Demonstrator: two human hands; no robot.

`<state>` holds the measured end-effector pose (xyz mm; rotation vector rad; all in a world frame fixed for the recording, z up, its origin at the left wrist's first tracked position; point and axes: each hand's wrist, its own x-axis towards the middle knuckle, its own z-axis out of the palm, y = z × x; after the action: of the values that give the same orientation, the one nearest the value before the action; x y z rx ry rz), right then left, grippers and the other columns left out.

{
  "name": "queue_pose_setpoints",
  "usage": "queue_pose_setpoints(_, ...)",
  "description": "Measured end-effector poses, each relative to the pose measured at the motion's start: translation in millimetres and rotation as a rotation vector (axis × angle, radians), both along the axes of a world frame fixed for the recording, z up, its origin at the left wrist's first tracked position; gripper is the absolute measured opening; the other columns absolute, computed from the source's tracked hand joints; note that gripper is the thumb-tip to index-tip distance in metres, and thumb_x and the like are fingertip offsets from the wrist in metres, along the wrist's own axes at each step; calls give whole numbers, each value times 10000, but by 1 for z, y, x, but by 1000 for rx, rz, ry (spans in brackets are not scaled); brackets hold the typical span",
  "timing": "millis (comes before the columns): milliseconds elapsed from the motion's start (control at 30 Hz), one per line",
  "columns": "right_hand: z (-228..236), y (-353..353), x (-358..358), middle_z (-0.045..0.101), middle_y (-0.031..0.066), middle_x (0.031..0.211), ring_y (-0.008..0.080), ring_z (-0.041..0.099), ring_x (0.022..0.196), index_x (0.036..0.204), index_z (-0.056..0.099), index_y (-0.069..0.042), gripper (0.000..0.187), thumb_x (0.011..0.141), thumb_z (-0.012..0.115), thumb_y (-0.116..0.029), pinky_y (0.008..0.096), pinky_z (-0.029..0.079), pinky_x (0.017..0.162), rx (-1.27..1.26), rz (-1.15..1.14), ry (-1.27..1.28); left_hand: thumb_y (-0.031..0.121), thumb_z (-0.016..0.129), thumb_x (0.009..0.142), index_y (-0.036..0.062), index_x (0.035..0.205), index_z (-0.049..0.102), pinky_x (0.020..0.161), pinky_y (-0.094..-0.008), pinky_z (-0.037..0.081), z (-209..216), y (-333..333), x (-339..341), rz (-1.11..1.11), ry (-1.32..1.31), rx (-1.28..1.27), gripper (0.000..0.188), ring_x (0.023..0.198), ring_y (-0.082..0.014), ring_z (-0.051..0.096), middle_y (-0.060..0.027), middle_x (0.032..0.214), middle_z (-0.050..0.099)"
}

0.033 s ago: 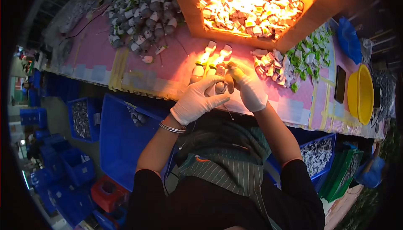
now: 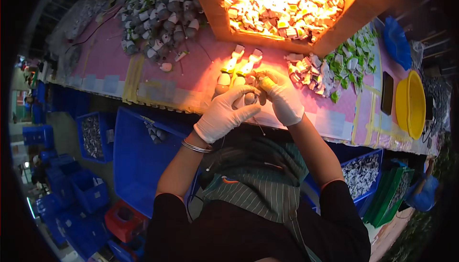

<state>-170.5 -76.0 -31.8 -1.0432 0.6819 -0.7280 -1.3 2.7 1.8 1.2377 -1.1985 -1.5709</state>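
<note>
My left hand (image 2: 228, 112), in a white glove, grips a grey bulb-shaped part (image 2: 250, 98) between thumb and fingers, just over the table's front edge. My gloved right hand (image 2: 282, 97) is closed against the far side of that part, its fingers curled. What its fingertips pinch is hidden. A thin wire (image 2: 258, 126) hangs below the hands. Just beyond them lie two joined pieces side by side, a left bulb-ended piece (image 2: 224, 78) and a right bulb-ended piece (image 2: 240, 79), each with a grey round end, white collar, yellow-green band and white tip.
A brightly lit cardboard box (image 2: 267, 42) of small white parts stands behind. Grey-and-white bulb parts (image 2: 165, 18) are heaped at the left. White-and-green pieces (image 2: 349, 63), a dark phone (image 2: 387, 93) and a yellow basin (image 2: 410, 104) lie right. A blue bin (image 2: 136, 166) sits below the table.
My right fingers have shifted slightly and curl more closely at the bulb part. My left hand keeps its grip in nearly the same place.
</note>
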Motion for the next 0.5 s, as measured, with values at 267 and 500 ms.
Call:
queue_pose_setpoints(267,1,2,-22,585,1,757,63,503,622,1019,615,-24,239,940,590,-249,195,387,552,42,27,159,311,577,954,42,1169,565,550,-154,428,1,1,-12,-32,76,106,345,665,-21,522,18,859,562)
queue_pose_setpoints(500,14,7,-21,590,11,762,67,520,633,993,605,-26,143,936,575,-154,201,412,569,4,-61,284,169,710,854,21,1268,447,804,-246,488,-16,2,-15,252,37,-69,512,872,-92,596,-7,822,604)
